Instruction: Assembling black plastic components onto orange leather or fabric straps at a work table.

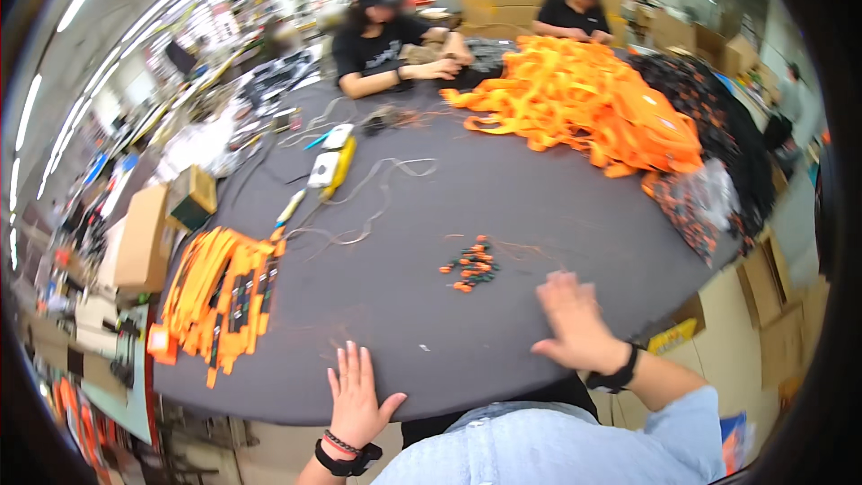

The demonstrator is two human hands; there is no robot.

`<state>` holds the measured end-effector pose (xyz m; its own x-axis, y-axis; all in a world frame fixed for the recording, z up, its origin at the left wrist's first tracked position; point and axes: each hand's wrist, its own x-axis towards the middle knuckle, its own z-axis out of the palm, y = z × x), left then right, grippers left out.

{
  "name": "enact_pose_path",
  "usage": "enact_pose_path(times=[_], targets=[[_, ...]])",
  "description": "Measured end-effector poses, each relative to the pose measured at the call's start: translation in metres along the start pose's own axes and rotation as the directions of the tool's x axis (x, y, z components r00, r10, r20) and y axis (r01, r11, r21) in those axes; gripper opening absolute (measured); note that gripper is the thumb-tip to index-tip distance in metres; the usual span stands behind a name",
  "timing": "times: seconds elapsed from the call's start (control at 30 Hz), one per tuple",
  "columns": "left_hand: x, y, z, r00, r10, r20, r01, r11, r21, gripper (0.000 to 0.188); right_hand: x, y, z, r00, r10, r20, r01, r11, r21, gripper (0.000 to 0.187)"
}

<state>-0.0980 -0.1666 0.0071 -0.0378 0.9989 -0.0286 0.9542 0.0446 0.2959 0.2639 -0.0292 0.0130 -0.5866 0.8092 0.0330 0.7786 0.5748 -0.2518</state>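
My left hand [357, 400] rests near the table's front edge, fingers stretched out, holding nothing. Farther right, my right hand [575, 323] is over the dark grey tabletop [377, 314], its fingers spread and slightly blurred, also without anything in it. Just beyond it lies a small heap of orange and dark green bead-like pieces [470, 264], too small to make out exactly. To the left of my left hand, a bundle of orange straps [202, 283] with black parts is laid out in a row.
A big pile of orange webbing [575, 99] covers the far right, beside black netted material [718, 117]. Loose cords [382, 202] trail near a yellow and white device [332, 162]. Two people work at the far side. Cardboard boxes [144, 238] stand at the left.
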Motion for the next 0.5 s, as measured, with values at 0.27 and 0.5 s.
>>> enact_pose_path(times=[0.27, 0.5], targets=[[-0.012, -0.084, -0.008, 0.960, -0.276, -0.048, 0.278, 0.960, 0.032, 0.105, -0.032, 0.108, -0.039, 0.895, 0.438, -0.090, -0.447, 0.881, -0.154, 0.090], [0.036, 0.005, -0.008, 0.961, 0.232, 0.153, -0.231, 0.973, -0.025, 0.104, 0.058, -0.006, -0.046, 0.977, -0.041, 0.211, -0.098, 0.790, 0.605, 0.082]])
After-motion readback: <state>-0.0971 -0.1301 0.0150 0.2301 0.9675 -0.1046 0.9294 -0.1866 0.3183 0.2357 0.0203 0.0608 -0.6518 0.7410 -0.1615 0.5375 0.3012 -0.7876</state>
